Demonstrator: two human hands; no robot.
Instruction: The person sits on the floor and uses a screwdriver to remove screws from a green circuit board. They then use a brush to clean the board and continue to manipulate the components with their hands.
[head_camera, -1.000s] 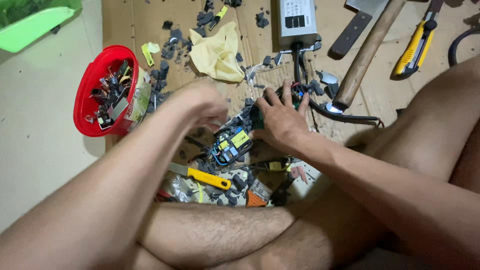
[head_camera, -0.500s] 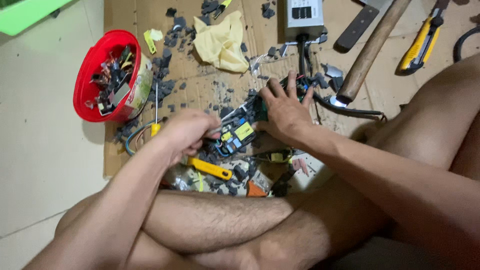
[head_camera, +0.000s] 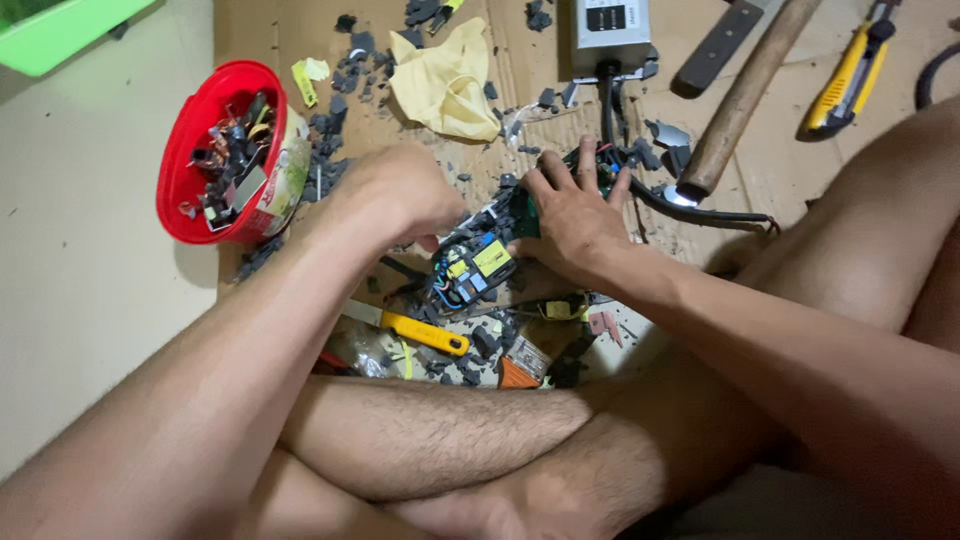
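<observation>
Seen from the head camera, the only view, the person sits cross-legged on a sheet of cardboard (head_camera: 300, 30) with a green circuit board (head_camera: 480, 262) lying on it between the two hands. Compared with half a second ago, the left hand (head_camera: 400, 195) has drawn up and inward: it now sits above the near end of the circuit board, curled into a loose fist, and whether it pinches a tool or a part cannot be told because the back of the hand hides the fingers. The right hand (head_camera: 572, 215) has kept its place, fingers spread and pressed flat on the far end of the board, pinning it down. Judged from this, the board is being held steady while the left hand works at its components. Around the board, open room is scarce. Grey chips of broken casing (head_camera: 340, 100) litter the cardboard, a yellow-handled tool (head_camera: 425, 330) lies just beside the board on the near side, and a black cable (head_camera: 700, 215) runs close past the right fingertips. A red bowl (head_camera: 195, 110) of pulled parts stands at the cardboard's left edge, well apart from the left hand. Farther off lie a yellow cloth (head_camera: 445, 85), a hammer handle (head_camera: 745, 95), a utility knife (head_camera: 850, 70) and a grey metal box (head_camera: 610, 35). The crossed legs close the near side.
</observation>
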